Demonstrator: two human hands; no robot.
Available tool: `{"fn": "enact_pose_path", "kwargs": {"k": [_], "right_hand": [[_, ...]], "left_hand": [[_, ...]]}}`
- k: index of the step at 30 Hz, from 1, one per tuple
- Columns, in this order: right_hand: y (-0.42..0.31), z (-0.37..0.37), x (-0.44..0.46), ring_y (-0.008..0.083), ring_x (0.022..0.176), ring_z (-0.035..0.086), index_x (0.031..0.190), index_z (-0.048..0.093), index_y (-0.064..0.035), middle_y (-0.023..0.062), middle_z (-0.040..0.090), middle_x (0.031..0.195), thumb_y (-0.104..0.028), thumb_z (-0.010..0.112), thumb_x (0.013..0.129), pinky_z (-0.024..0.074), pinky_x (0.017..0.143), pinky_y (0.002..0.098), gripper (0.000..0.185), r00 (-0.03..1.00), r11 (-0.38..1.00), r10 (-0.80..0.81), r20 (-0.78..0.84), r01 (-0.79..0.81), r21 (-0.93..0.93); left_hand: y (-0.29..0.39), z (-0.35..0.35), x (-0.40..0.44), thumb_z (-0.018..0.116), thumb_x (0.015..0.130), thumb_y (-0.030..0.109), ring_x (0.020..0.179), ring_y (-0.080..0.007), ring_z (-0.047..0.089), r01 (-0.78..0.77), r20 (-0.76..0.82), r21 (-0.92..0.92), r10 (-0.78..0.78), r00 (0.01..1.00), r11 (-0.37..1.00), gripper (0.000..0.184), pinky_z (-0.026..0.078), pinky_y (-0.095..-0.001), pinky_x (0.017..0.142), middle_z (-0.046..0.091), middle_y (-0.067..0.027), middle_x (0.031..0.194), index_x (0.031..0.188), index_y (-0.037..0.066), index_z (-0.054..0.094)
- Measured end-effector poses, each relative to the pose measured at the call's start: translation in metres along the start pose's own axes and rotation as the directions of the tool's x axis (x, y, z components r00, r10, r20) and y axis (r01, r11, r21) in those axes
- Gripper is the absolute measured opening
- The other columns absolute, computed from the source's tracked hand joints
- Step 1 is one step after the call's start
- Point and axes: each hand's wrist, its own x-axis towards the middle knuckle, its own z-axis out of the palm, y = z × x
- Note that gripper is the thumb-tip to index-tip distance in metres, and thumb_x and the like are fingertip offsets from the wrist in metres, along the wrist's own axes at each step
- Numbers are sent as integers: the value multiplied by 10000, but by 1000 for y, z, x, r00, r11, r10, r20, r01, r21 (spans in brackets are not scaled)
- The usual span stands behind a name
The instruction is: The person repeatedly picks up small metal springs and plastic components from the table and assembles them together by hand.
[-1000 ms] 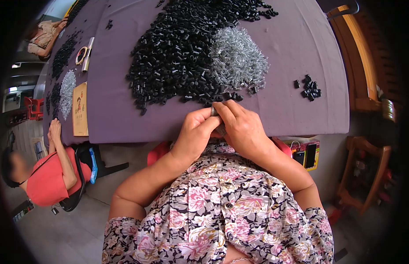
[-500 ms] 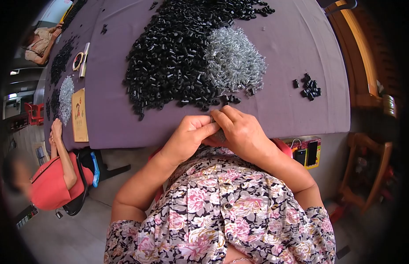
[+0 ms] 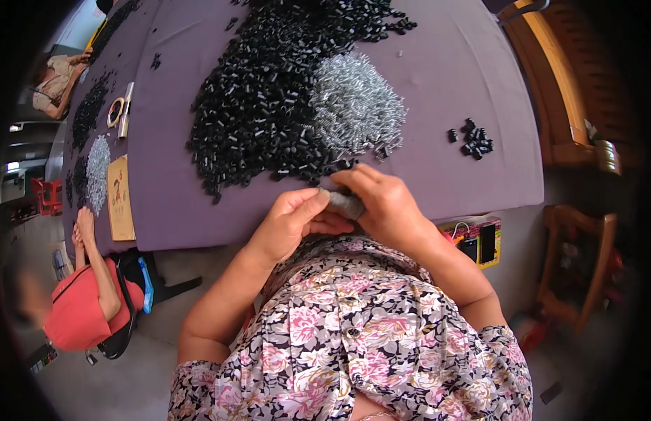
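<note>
Both hands meet in front of my body, just off the near edge of the table. My left hand [image 3: 287,221] is closed, thumb pressed toward the fingers; anything in its pinch is too small or hidden. My right hand [image 3: 385,203] is closed too, its curled fingers beside the left thumb. Between them shows a soft grey fabric-like piece [image 3: 348,205]; whether it is held or worn on a right-hand digit I cannot tell. Just beyond lie a large heap of short black plastic tubes [image 3: 262,119] and a pile of small silver springs [image 3: 357,105].
A small group of black pieces [image 3: 476,139] lies on the purple tablecloth [image 3: 437,70] at right. At left are a tan booklet [image 3: 120,200], a tape roll [image 3: 115,112] and another spring pile [image 3: 98,172]. A co-worker in red [image 3: 83,305] sits at left; a wooden chair [image 3: 581,270] stands right.
My hands have separated slightly, and more of the grey piece shows between them. The left fingers have come into view below it. The whole view has shifted a little.
</note>
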Motion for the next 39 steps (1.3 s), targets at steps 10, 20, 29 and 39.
{"fn": "enact_pose_path", "kwargs": {"k": [10,20,29,39], "right_hand": [[54,-87,-7,364,933,680,1200,669,-54,151,659,1080,10,670,860,547,798,429,346,905,857,260,-336,-377,-352],[42,-58,-7,376,986,670,1242,655,-99,137,640,1147,54,679,775,551,829,442,492,940,903,303,-154,-335,-270],[27,-41,28,386,904,647,1081,663,-36,147,601,979,83,654,677,537,781,464,422,990,950,143,19,-132,-282],[0,-49,87,303,1153,588,1102,682,-72,89,622,1198,-5,701,699,496,947,439,409,972,844,-231,-39,180,-506]], "left_hand": [[2,28,6,636,994,63,984,-142,685,-247,-82,551,346,935,798,226,552,-286,861,700,-118,1193,1190,-40,682],[1,10,63,708,780,-25,1031,-295,647,-379,491,869,652,578,-319,211,552,-391,856,675,-91,1113,988,7,706],[8,1,47,694,730,-53,998,-314,645,-344,460,884,710,533,-315,198,553,-406,829,671,-105,1069,919,2,701],[15,24,30,703,714,-56,944,-306,654,-384,401,901,729,554,-204,220,567,-407,797,685,-101,1029,927,0,716]]}}
